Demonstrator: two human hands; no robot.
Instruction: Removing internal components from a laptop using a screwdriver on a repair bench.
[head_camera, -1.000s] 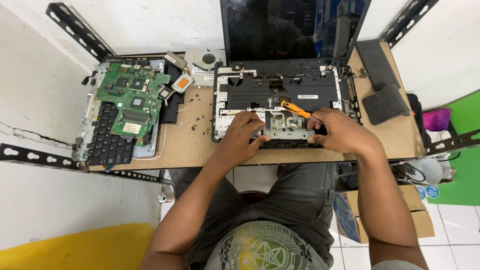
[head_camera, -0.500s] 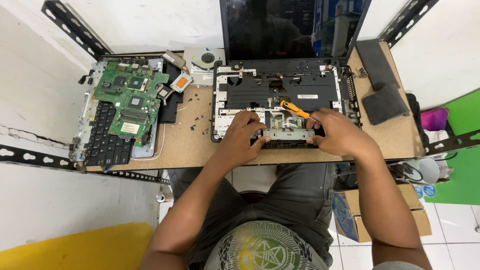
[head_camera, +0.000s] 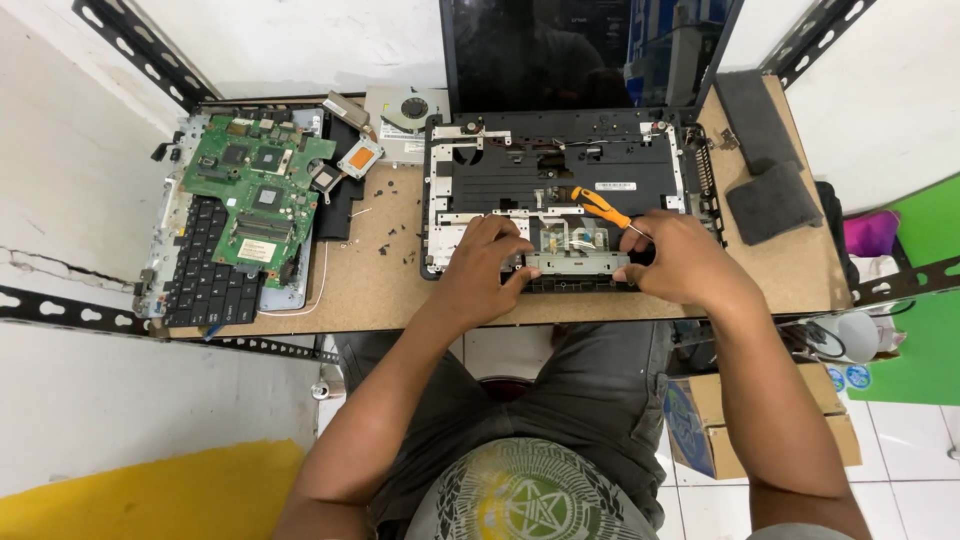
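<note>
Surface (head_camera: 380, 290): brown chipboard slab on black perforated metal rails, small black bits scattered at centre.

Laptop (head_camera: 570, 180) at 12 o'clock, biggest item: dark glossy screen upright at the far edge, base stripped to a black plastic frame with a silvery metal edge. White rectangular label on the frame, right of centre.

Keyboard (head_camera: 205, 275) at 9 o'clock: black, flat, lying lengthwise toward the near edge. Green circuit board (head_camera: 255, 195) sits on top of it, with dark square chips and a pale rectangular sticker near its lower end.

Two dark grey pads (head_camera: 770, 170) at 2 o'clock, matte, soft-looking, one overlapping the other.

Cardboard box (head_camera: 700, 425) at 4 o'clock, below the surface, brown with a blue printed side.

Round fan (head_camera: 410, 108) in a silver housing at 11 o'clock, just left of the screen. Copper-coloured square plate (head_camera: 358, 158) beside it.

Left hand (head_camera: 480, 270) on the near-left corner of the base, fingers curled, pressing on the metal strip (head_camera: 570, 262) at the front edge. Right hand (head_camera: 680, 262) on the near-right end of the same strip, grip closed around a screwdriver (head_camera: 600, 208) with an orange handle that slants up to 11 o'clock across the base.
</note>
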